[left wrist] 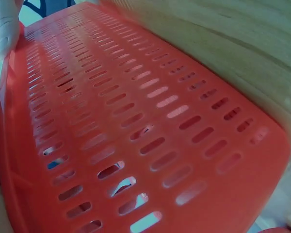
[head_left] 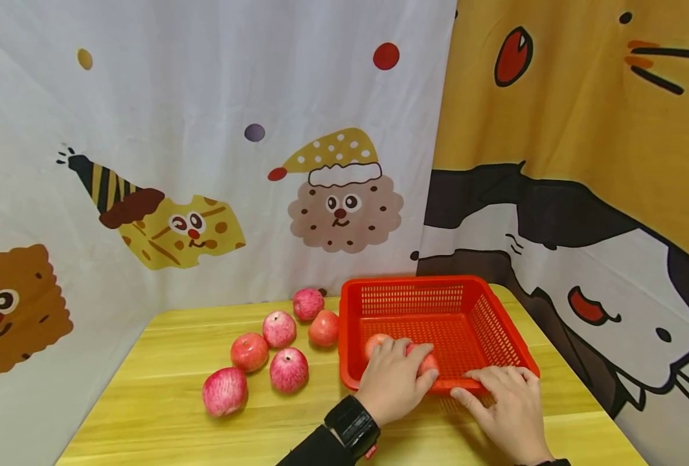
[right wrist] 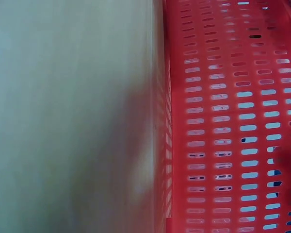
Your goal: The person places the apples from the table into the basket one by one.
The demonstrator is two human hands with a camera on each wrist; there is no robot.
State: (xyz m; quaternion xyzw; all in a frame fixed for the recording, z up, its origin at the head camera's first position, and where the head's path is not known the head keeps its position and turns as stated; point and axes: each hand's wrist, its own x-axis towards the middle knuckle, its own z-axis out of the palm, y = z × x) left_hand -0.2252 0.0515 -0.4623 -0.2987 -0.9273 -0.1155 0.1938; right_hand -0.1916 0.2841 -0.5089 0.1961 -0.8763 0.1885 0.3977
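In the head view, a red perforated plastic basket (head_left: 498,327) stands at the right of the table. My left hand (head_left: 394,382) reaches over its front rim, fingers curled over a red apple (head_left: 429,364) inside. Another apple (head_left: 376,342) lies just beyond those fingers, partly covered by them. The right hand (head_left: 510,414) holds the front rim near the right corner, thumb outside and fingers over the edge. The left wrist view shows the slotted basket wall (left wrist: 150,121) up close. In the right wrist view the basket wall (right wrist: 233,145) stands beside the tabletop.
Several red and pink apples sit on the wooden table (head_left: 164,369) left of the basket, the nearest being a large apple (head_left: 225,391). One apple (head_left: 324,329) is close against the basket's left side. Behind the table hangs a printed curtain (head_left: 204,129).
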